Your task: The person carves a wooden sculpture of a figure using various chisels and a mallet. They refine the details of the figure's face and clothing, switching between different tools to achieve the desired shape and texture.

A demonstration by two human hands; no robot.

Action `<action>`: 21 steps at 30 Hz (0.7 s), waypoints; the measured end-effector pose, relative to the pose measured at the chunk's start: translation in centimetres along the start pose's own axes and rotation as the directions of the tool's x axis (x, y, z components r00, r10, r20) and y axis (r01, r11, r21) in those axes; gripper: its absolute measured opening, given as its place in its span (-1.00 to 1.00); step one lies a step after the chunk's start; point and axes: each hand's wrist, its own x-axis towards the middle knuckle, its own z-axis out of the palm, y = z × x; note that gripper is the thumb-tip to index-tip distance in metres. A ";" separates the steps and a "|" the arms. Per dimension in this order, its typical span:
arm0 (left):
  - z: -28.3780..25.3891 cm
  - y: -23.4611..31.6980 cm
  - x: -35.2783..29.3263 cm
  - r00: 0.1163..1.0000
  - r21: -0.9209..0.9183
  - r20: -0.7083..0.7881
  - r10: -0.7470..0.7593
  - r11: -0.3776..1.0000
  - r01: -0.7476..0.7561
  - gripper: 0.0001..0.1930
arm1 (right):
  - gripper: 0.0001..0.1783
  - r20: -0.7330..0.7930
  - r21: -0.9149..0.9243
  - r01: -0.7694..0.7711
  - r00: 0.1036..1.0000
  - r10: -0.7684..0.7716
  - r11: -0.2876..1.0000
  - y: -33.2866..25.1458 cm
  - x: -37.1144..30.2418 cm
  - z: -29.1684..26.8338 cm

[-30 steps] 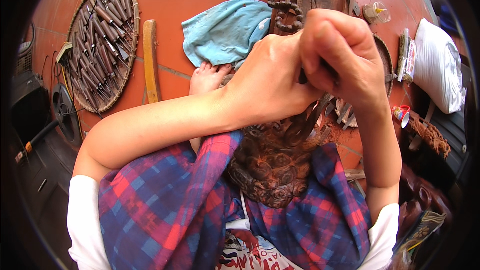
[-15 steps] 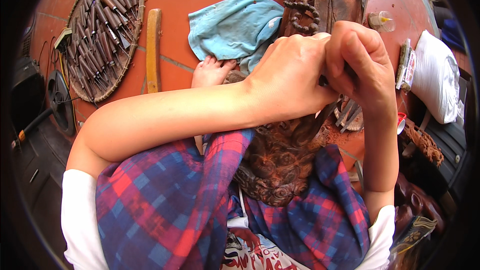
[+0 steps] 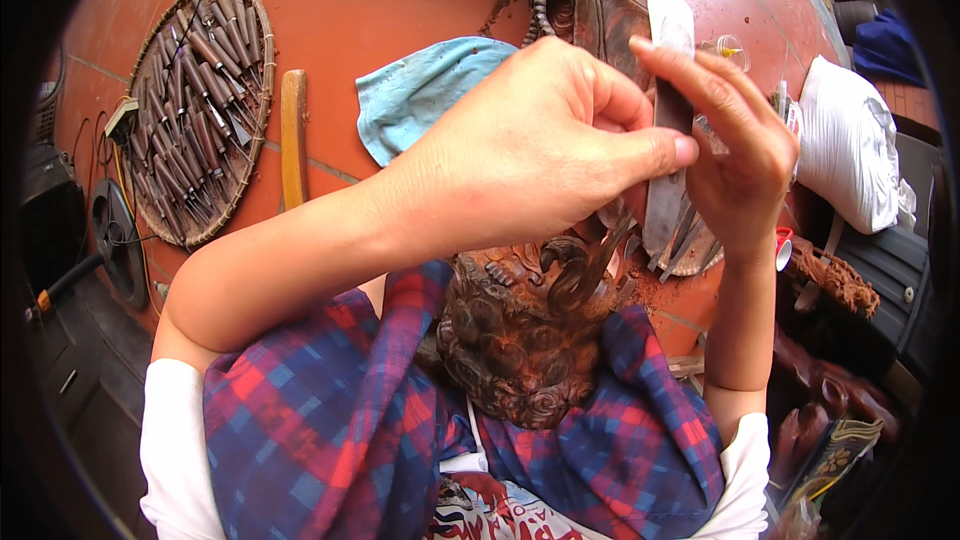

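Between thumb and fingers, my left hand (image 3: 550, 145) pinches a flat metal strip (image 3: 665, 210) with a rounded pale upper end and a dark band about its middle. My right hand (image 3: 745, 145) is beside it, fingers stretched out, one fingertip crossing the strip's upper part; whether it presses on it, I cannot tell. Beneath both hands, a dark wooden carving (image 3: 520, 340) with curled relief rests between my knees. Its draped part continues away from me, partly hidden by my hands. A plaid cloth (image 3: 310, 410) covers my lap.
At left, a round woven tray (image 3: 262, 50) holds many wood-handled carving tools. A wooden mallet-like stick (image 3: 293, 135) and a light blue cloth (image 3: 425, 90) lie on the tiled floor. Right are a white sack (image 3: 850, 145), a small jar (image 3: 733, 48) and a reddish carved piece (image 3: 835, 275).
My hands have moved apart, bringing the metal strip into sight. The right hand has gone from curled to stretched fingers. The view has shifted slightly.
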 end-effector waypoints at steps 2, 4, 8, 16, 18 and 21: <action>-0.4 0.5 0.0 0.996 0.022 0.092 -0.009 1.000 0.007 -0.78 | -0.65 -0.039 0.068 -0.047 0.998 0.050 0.997 0.1 -0.4 0.3; -1.0 0.4 0.0 0.987 0.157 -0.094 0.134 0.981 -0.118 -0.79 | -0.79 0.030 0.391 -0.334 0.936 0.351 0.857 0.2 -1.2 -0.1; -1.8 -2.0 0.4 0.820 0.691 -0.045 0.571 0.611 -0.388 -0.75 | -0.87 0.301 0.538 -0.432 0.900 0.314 0.724 0.4 -0.2 -0.9; 0.4 -5.7 0.3 0.841 0.546 -0.144 0.522 0.751 -0.373 -0.84 | -0.54 0.328 0.876 -0.418 0.882 0.340 0.241 -3.3 1.3 2.7; 0.6 -6.6 0.8 0.823 0.574 -0.155 0.547 0.728 -0.376 -0.74 | -0.51 0.366 0.889 -0.426 0.881 0.300 0.167 -2.9 0.9 3.2; 0.6 -7.8 1.4 0.748 0.690 -0.196 0.635 0.631 -0.354 -0.50 | -0.47 0.399 0.870 -0.461 0.867 0.300 0.175 -3.0 0.3 3.6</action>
